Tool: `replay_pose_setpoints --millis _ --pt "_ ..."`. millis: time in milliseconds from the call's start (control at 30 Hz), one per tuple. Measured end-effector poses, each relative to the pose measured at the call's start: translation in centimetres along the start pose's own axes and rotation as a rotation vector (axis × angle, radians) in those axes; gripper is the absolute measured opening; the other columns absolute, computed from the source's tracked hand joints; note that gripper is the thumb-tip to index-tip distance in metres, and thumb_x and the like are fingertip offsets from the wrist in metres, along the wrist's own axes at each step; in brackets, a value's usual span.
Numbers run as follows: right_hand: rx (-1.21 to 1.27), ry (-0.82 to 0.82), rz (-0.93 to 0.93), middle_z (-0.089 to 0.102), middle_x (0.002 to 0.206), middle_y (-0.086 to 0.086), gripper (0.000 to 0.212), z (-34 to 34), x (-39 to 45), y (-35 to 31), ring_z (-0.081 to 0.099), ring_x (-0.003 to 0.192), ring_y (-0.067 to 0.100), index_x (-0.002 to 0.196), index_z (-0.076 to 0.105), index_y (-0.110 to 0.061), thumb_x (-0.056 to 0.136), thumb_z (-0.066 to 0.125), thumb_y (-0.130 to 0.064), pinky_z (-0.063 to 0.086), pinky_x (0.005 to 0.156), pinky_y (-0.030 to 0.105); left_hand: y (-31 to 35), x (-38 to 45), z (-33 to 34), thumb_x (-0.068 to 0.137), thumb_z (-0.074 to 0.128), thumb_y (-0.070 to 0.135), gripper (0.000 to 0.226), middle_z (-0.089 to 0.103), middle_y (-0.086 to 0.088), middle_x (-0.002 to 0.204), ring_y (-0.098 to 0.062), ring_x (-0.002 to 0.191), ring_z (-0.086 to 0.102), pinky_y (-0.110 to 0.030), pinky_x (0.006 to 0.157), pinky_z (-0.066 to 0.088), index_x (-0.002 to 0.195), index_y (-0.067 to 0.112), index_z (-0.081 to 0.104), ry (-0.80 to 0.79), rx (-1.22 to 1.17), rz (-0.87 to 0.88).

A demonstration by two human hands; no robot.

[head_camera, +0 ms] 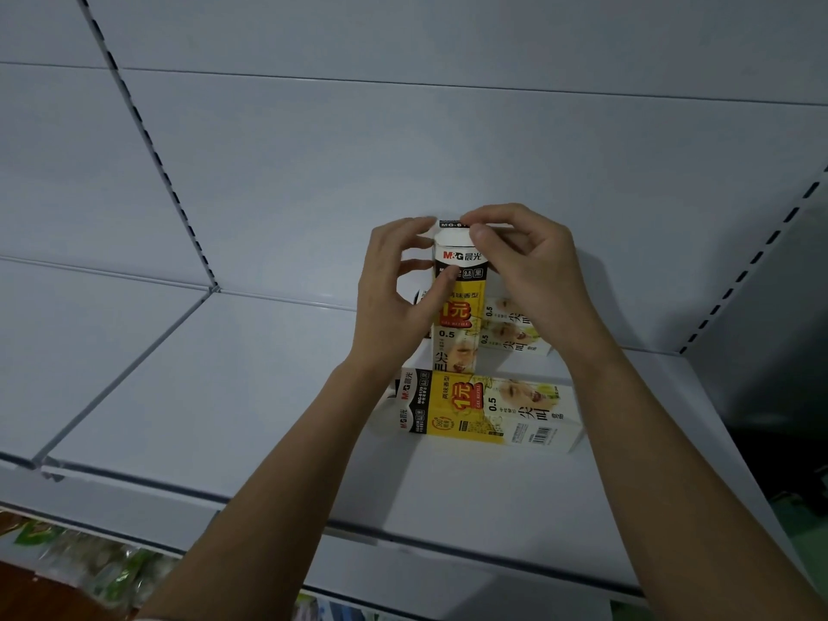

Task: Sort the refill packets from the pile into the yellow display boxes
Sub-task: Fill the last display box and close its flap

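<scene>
Head view, looking down onto a white shelf (233,396) with a white back panel (403,172) and slotted uprights at left and right.

Both bare forearms reach in from the bottom edge. They meet at an upright box (457,307), yellow, white and black, printed "M&G" and "0.5", standing on end toward the back of the shelf.

Left hand (394,302): fingers curled round the box's left side, thumb across its yellow front near the red price mark. It grips the box.

Right hand (524,266): thumb and forefinger pinch the top flap of the same box at its upper right corner; the other fingers are curled loosely behind. The flap at the top looks partly lifted, a black strip with white lettering showing behind it.

A front box (493,410) of the same print lies flat on its long side just in front of the upright one, barcode end to the right. Whether the two touch cannot be told.

A back box (511,329), same design, lies flat just right of the upright one, partly hidden under the right wrist.

Something dark shows at the left of the upright box behind the left palm; too hidden to name.

Below the shelf's front edge, at lower left, blurred green-and-white packets (89,562) lie on a lower level.
</scene>
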State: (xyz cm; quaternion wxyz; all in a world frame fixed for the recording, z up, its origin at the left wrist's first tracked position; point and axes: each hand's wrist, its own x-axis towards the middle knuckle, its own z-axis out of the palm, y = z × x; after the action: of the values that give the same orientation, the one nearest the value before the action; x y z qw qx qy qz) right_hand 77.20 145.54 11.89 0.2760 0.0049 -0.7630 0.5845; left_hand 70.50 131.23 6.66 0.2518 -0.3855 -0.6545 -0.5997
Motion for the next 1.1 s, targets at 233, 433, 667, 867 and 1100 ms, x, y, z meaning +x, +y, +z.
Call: replay_pose_setpoints --millis 233,433,667,867,1100 --pt "0.031 -0.003 0.003 0.071 0.113 0.006 0.015 0.1 -0.2 -0.2 0.071 0.099 0.016 0.11 0.071 -0.016 0.097 0.063 -0.016 0.059 0.08 0.028 0.2 -0.2 -0.1 0.091 0.069 0.01 0.035 0.057 -0.003 0.123 -0.009 0.114 0.056 -0.024 0.088 0.055 0.124 0.002 0.059 0.008 0.03 0.044" --pt "0.029 0.002 0.003 0.071 0.113 0.003 0.017 -0.1 -0.4 -0.1 0.07 0.102 0.015 0.11 0.072 -0.014 0.099 0.059 -0.014 0.059 0.085 0.033 -0.1 -0.1 -0.3 0.089 0.071 0.01 0.032 0.049 -0.005 0.131 -0.013 0.123 0.052 -0.027 0.086 0.057 0.119 0.002 0.062 0.0 0.038 0.092" --pt "0.154 -0.032 -0.027 0.071 0.111 0.003 0.02 -0.4 -0.6 1.0 0.068 0.107 0.021 0.102 0.074 -0.009 0.097 0.055 -0.007 0.055 0.097 0.048 -0.1 -0.1 -0.3 0.093 0.065 0.011 0.032 0.053 -0.003 0.127 -0.022 0.119 0.056 -0.036 0.087 0.058 0.125 0.004 0.062 -0.054 0.067 0.137" --pt "0.149 -0.03 -0.054 0.069 0.116 0.001 0.016 -0.1 -0.5 1.8 0.066 0.109 0.024 0.092 0.074 -0.015 0.091 0.06 -0.022 0.051 0.1 0.054 -0.5 -0.1 -0.2 0.093 0.063 0.013 0.023 0.06 -0.009 0.121 -0.026 0.115 0.058 -0.041 0.084 0.057 0.113 0.003 0.066 -0.051 0.074 0.125" --pt "0.117 0.011 -0.079 0.064 0.122 0.0 0.021 0.4 -0.7 2.4 0.063 0.115 0.02 0.099 0.077 -0.014 0.094 0.06 -0.025 0.052 0.098 0.053 -0.3 0.0 -0.3 0.094 0.062 0.025 0.03 0.051 0.007 0.125 -0.017 0.12 0.053 -0.044 0.089 0.055 0.123 0.018 0.061 -0.11 0.082 0.077"
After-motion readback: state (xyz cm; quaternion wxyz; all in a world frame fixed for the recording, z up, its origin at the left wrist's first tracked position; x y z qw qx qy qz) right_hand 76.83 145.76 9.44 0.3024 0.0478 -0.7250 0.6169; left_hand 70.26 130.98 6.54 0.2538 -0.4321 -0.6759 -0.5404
